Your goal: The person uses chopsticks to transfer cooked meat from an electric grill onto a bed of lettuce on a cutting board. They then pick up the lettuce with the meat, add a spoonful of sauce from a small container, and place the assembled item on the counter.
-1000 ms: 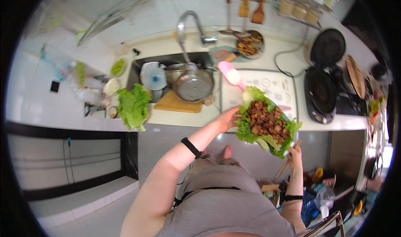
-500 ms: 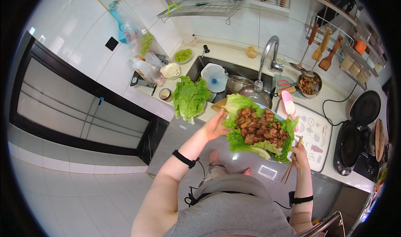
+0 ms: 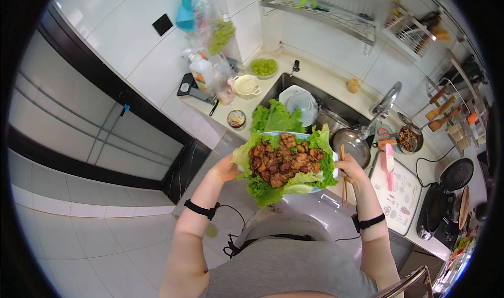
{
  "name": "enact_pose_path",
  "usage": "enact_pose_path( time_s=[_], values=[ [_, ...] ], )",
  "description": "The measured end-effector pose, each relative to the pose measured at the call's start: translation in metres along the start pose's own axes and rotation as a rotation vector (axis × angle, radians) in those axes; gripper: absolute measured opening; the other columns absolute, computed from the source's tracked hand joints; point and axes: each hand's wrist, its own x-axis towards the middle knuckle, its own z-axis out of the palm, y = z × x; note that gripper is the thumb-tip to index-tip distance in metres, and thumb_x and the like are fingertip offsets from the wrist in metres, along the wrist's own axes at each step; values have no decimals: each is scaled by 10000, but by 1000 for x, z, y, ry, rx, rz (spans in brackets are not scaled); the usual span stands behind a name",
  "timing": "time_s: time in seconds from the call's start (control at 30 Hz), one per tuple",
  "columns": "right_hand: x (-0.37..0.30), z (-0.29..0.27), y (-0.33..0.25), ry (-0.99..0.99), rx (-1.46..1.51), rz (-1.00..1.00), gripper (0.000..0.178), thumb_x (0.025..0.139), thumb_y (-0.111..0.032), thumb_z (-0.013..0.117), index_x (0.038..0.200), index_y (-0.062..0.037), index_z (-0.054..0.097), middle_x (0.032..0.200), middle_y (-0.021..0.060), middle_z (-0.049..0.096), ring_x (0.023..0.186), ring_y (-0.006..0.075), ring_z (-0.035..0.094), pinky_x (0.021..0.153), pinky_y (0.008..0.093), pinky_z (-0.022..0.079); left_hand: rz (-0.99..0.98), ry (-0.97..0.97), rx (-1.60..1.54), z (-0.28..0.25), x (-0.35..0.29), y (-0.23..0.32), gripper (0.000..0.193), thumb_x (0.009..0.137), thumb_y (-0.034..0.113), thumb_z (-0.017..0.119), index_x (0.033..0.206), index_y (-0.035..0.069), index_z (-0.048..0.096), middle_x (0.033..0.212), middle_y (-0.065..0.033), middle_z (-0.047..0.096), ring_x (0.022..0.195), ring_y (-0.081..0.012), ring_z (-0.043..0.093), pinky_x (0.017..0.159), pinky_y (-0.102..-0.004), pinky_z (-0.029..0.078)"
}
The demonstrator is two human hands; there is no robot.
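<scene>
A plate [image 3: 302, 134] lined with green lettuce leaves [image 3: 266, 194] and heaped with browned meat pieces [image 3: 283, 164] is held up in front of me, past the counter's near edge. On its left rim is my left hand [image 3: 227, 168], closed, with its fingertips partly hidden by the leaves. My right hand [image 3: 350, 168] grips the opposite rim and also keeps a pair of wooden chopsticks [image 3: 344, 177] pointing down. Right behind the plate, more lettuce [image 3: 278, 117] lies on the counter, partly covered by it.
Behind stands a sink [image 3: 325, 101] with bowls and a frying pan [image 3: 353, 147]. A round tin [image 3: 236, 119], a white pot [image 3: 247, 86] and green grapes [image 3: 263, 67] sit left of it. To the right are a white patterned board [image 3: 399, 193], a pink scoop [image 3: 388, 166] and a black electric pan [image 3: 434, 208].
Both hands have carried the plate leftward, and it is now more level in view. My head view has turned, so the counter and sink appear shifted right. The chopsticks remain in my right hand.
</scene>
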Motion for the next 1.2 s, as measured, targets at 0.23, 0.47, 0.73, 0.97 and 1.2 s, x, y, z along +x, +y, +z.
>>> enact_pose_path(
  time_s=[0.23, 0.47, 0.73, 0.97, 1.2],
  values=[
    [86, 104, -16, 5, -67, 79, 146, 831, -131, 685, 943, -62, 622, 715, -27, 595, 530, 39, 484, 441, 189, 297, 54, 84, -19, -89, -52, 43, 350, 993, 309, 455, 1245, 88, 557, 1172, -6, 634, 1018, -135, 630, 801, -306, 541],
    [123, 164, -37, 115, -232, 21, 174, 873, -239, 676, 930, -78, 641, 722, -43, 591, 555, 56, 509, 465, 211, 348, 248, 294, -105, -129, -71, 35, 430, 953, 317, 523, 1322, 96, 504, 1274, -40, 582, 1139, -190, 575, 926, -388, 494],
    [157, 214, -58, -22, -153, -7, 292, 918, -262, 610, 1108, -40, 623, 982, 44, 684, 689, 100, 625, 463, 210, 351, 486, 294, -232, -176, -131, 28, 529, 929, 295, 570, 1408, 133, 415, 1380, -59, 491, 1243, -263, 493, 1013, -448, 440],
    [217, 268, -45, -33, -247, -162, 472, 830, -193, 688, 1241, 7, 568, 1149, 111, 645, 950, 186, 650, 817, 302, 486, 423, 640, -223, -219, -168, 23, 471, 940, 304, 537, 1365, 118, 455, 1351, -56, 512, 1222, -261, 508, 976, -469, 456],
    [291, 312, -25, 302, -1003, -199, 796, 623, -341, 782, 1326, -80, 515, 1229, 218, 562, 1077, 312, 599, 907, 387, 499, 374, 528, -240, -275, -150, 48, 456, 973, 295, 464, 1383, 99, 430, 1376, -71, 489, 1226, -267, 509, 955, -445, 476]
  ],
)
